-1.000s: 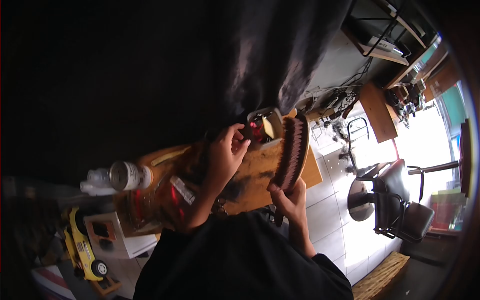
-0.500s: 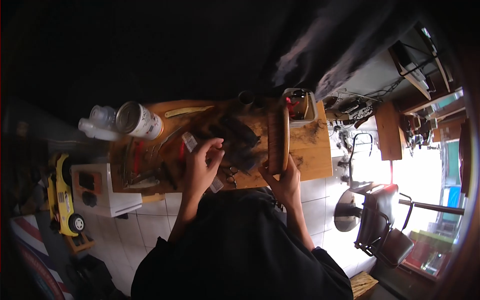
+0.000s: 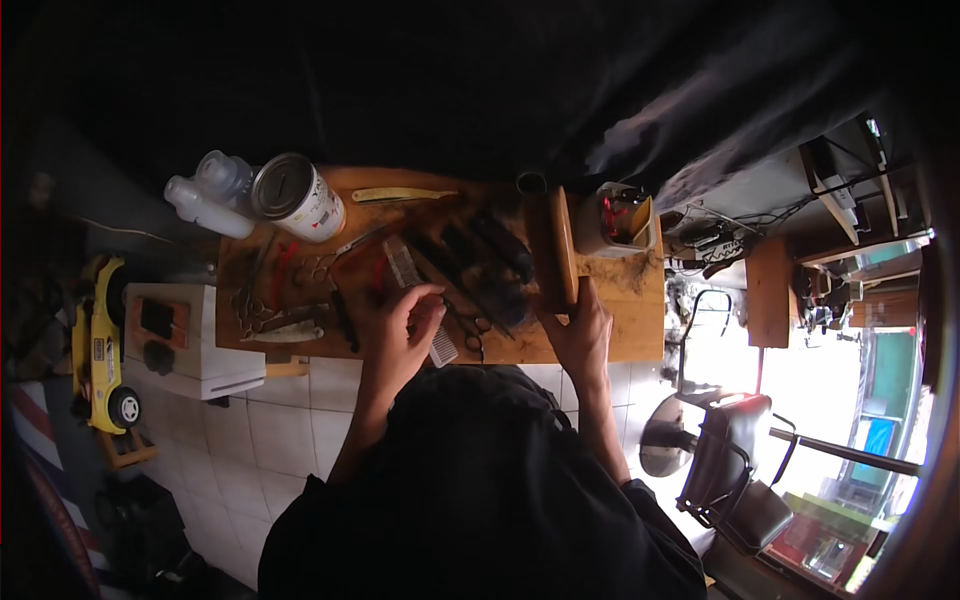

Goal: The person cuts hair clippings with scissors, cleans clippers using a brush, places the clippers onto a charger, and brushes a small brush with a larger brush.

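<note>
Drawing left hand (image 3: 400, 335) back from near grey bin (image 3: 597, 243) since earlier frame; now hovering over comb (image 3: 442, 346), fingers loosely half-curled, holding nothing visible. Gripping brush (image 3: 567, 240) firmly in right hand (image 3: 582, 335), extending forward beyond fingers, bristles facing left; not telling whether touching table (image 3: 640, 300). Looking part-done: brush in place, dark bits (image 3: 598, 266) still lying beyond right hand. Seeing red and yellow items in bin, forward-right of same hand; can (image 3: 318, 210) forward-left of left hand, contents hidden.
</note>
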`<move>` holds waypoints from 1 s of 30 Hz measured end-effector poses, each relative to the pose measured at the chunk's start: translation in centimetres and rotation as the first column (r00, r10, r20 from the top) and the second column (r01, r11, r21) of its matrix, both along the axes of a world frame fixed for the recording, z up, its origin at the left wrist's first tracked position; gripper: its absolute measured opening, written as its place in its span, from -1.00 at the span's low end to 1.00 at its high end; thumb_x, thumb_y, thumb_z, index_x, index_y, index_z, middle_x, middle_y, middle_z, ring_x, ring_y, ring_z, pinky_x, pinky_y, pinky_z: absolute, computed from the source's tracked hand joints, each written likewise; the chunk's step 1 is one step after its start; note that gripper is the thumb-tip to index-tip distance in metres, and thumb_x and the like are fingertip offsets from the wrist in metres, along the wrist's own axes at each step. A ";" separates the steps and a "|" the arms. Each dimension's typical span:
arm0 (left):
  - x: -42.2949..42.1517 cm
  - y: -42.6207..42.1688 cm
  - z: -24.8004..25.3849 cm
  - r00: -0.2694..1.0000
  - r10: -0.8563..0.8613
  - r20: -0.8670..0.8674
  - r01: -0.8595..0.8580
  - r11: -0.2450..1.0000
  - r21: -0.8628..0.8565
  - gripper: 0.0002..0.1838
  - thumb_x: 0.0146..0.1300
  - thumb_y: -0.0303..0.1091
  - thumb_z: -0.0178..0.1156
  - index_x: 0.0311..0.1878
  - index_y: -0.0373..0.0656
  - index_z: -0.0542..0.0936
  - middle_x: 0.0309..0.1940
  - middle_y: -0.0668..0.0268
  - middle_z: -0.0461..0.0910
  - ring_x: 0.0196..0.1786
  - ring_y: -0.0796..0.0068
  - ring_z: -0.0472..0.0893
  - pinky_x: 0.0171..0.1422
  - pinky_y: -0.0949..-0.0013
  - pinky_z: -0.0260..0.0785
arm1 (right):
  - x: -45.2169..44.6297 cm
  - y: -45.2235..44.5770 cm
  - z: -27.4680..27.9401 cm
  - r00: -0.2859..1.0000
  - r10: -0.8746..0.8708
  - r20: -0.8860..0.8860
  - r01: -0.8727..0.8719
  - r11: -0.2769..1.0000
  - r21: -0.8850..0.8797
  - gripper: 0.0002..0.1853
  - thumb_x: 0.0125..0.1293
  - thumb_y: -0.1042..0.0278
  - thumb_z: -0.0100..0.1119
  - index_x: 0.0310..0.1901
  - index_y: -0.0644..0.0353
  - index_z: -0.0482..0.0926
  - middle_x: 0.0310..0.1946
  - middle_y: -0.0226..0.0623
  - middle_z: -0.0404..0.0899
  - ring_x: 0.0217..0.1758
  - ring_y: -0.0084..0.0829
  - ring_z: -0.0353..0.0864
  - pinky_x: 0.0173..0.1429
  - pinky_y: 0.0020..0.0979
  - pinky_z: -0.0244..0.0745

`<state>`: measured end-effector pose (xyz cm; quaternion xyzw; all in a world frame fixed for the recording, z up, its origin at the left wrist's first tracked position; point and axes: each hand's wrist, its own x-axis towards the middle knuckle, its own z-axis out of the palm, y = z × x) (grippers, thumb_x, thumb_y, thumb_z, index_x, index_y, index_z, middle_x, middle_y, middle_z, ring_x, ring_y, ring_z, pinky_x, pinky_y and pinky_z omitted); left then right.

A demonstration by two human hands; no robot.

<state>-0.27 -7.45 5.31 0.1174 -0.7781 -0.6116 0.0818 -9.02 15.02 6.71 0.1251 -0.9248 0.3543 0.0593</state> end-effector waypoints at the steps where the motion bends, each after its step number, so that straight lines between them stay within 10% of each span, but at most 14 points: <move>1: -0.1 0.2 0.2 1.000 0.006 -0.030 -0.007 1.000 -0.024 -0.78 0.31 -0.47 0.23 0.00 -0.26 0.58 -0.36 0.32 0.65 -0.33 0.61 0.63 -0.25 0.53 0.44 | -0.2 -0.2 0.4 1.000 0.002 0.009 -0.002 1.000 -0.023 -0.61 0.07 0.25 0.44 -0.26 0.29 0.43 -0.45 0.01 0.58 -0.33 0.09 0.60 -0.27 -0.13 0.45; 10: -0.4 2.1 2.2 0.999 -0.034 0.003 0.034 0.999 -0.021 -0.80 0.32 -0.38 0.23 -0.02 -0.16 0.63 -0.49 0.46 0.57 -0.56 0.80 0.35 -0.46 0.61 0.21 | -3.5 -2.8 -0.7 0.973 0.208 -0.102 -0.198 0.975 0.102 -0.72 0.05 0.31 0.35 -0.34 0.21 0.42 -0.48 -0.12 0.56 -0.28 -0.08 0.59 -0.13 -0.18 0.31; 17: -0.4 2.6 2.1 0.993 -0.122 -0.008 0.122 0.991 0.056 -0.77 0.35 -0.44 0.21 0.04 -0.22 0.57 -0.33 0.39 0.59 -0.33 0.73 0.53 -0.24 0.59 0.38 | -5.8 -5.5 -2.7 0.952 0.272 -0.142 -0.231 0.940 0.250 -0.61 0.03 0.17 0.42 -0.28 0.18 0.43 -0.45 -0.17 0.60 -0.26 -0.10 0.61 -0.09 -0.16 0.35; 30: -1.8 1.4 -0.2 0.994 -0.099 -0.042 0.107 0.948 0.299 -0.63 0.25 -0.46 0.33 0.11 -0.23 0.52 -0.14 0.32 0.64 -0.19 0.61 0.64 -0.14 0.51 0.51 | -5.6 -3.7 2.6 0.916 0.388 -0.100 -0.390 0.921 0.003 -0.55 -0.15 0.33 0.51 -0.27 0.26 0.45 -0.46 -0.04 0.58 -0.37 0.06 0.61 -0.26 -0.10 0.49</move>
